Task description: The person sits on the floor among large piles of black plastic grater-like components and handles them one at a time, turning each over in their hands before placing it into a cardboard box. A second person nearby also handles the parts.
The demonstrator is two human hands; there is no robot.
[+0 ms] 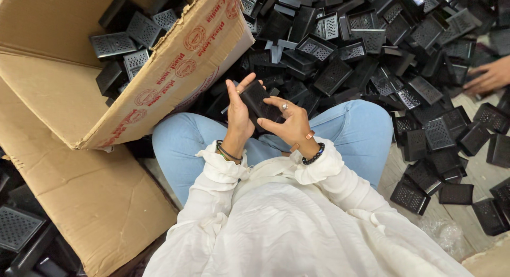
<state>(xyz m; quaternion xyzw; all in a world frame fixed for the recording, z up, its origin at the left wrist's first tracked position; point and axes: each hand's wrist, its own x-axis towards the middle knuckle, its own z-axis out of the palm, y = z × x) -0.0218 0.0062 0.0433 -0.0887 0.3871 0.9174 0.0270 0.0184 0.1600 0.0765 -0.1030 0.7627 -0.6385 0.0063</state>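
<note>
Cardboard box (175,70) at upper left, tipped on side, brown, red round stamps along flap, black perforated parts inside. Flat cardboard sheet (90,197) below it. Heap of black parts (372,48) across floor ahead. Black plastic case (258,100) held above lap, between both hands. Left hand (238,116) grip closed on case's left side; right hand (289,123) fingers pinch its right edge. Another person's hand (491,75) at far right.

A dense heap of black perforated boxes (372,48) fills the floor ahead and to the right, leaving only strips of bare floor (478,176) between scattered pieces. The tipped cardboard carton (159,80) walls off the left, its open mouth reachable from above. Another person's hand (491,75) occupies the far right edge. Over the lap, the air is free.
</note>
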